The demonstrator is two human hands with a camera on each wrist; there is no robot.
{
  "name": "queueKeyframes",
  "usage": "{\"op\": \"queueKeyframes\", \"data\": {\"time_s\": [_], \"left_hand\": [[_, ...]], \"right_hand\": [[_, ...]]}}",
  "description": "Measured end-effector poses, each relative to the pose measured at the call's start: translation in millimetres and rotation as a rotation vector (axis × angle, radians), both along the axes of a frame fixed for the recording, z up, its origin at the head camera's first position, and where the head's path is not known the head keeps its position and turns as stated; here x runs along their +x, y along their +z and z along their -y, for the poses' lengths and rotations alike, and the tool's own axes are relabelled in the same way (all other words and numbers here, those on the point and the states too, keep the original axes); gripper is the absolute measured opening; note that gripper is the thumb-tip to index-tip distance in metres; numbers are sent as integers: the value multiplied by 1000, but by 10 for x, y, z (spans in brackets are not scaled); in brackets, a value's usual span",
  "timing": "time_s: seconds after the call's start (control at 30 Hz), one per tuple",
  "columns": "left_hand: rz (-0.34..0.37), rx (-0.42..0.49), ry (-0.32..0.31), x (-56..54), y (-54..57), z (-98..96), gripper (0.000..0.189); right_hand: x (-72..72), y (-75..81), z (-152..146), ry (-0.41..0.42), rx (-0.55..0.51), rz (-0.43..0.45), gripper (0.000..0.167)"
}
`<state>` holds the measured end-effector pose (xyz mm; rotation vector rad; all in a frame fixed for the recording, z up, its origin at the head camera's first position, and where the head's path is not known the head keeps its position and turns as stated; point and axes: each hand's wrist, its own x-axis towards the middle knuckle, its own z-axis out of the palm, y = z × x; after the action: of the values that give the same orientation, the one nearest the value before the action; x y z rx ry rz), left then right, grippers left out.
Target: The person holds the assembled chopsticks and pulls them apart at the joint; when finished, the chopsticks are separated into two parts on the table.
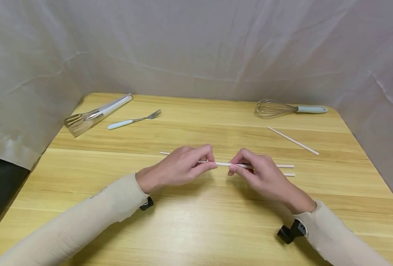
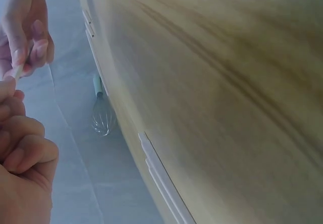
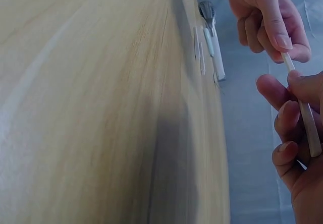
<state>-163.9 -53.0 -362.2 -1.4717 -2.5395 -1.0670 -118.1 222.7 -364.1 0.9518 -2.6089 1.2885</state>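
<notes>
Both hands hold one slim white chopstick (image 1: 223,163) level above the table. My left hand (image 1: 183,166) pinches one end between thumb and index finger, the other fingers curled in. Thumb and fingertips of my right hand (image 1: 261,171) pinch it farther along; in the right wrist view the held chopstick (image 3: 309,128) runs back over the curled fingers toward the palm. Below the hands, more white chopsticks lie on the table, largely hidden: one tip (image 1: 164,153) shows at left, and two chopstick ends (image 1: 288,174) at right. Another chopstick (image 1: 292,140) lies slanted behind the right hand.
On the wooden table (image 1: 196,229), tongs (image 1: 106,109) in clear wrapping lie at the back left, beside a fork (image 1: 136,120) with a pale handle. A whisk (image 1: 283,109) lies at the back right. Grey cloth (image 1: 196,48) hangs around the back and sides.
</notes>
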Motion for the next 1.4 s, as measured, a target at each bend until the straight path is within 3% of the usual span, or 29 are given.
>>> {"op": "queueKeyframes", "data": {"time_s": [0.23,0.33,0.4,0.53,0.63,0.73,0.9,1.1,1.27,1.4], "left_hand": [[-5,-7,-8,2,9,22,10],[57,12,17,-41,20,134,10],[145,40,66,-86,37,296,9],[297,71,237,-190,86,710,10],[307,42,322,-283,118,922,14],[271,11,357,-394,116,1005,18],[243,-32,365,-538,57,1007,23],[242,-80,352,-637,15,972,22],[261,-119,362,-688,-24,961,17],[268,-146,328,-731,-79,928,14]], "right_hand": [[13,13,-3,-10,7,-14,15],[2,28,-134,-66,-11,6,11],[-4,49,-315,-136,-45,41,7],[-15,95,-776,-295,-95,105,4],[-42,88,-1026,-369,-60,116,8],[-83,54,-1134,-422,11,122,14],[-158,-20,-1103,-446,131,104,17],[-211,-80,-1098,-417,159,44,14],[-242,-96,-1155,-429,193,103,17],[-274,-122,-1216,-408,239,166,19]]}}
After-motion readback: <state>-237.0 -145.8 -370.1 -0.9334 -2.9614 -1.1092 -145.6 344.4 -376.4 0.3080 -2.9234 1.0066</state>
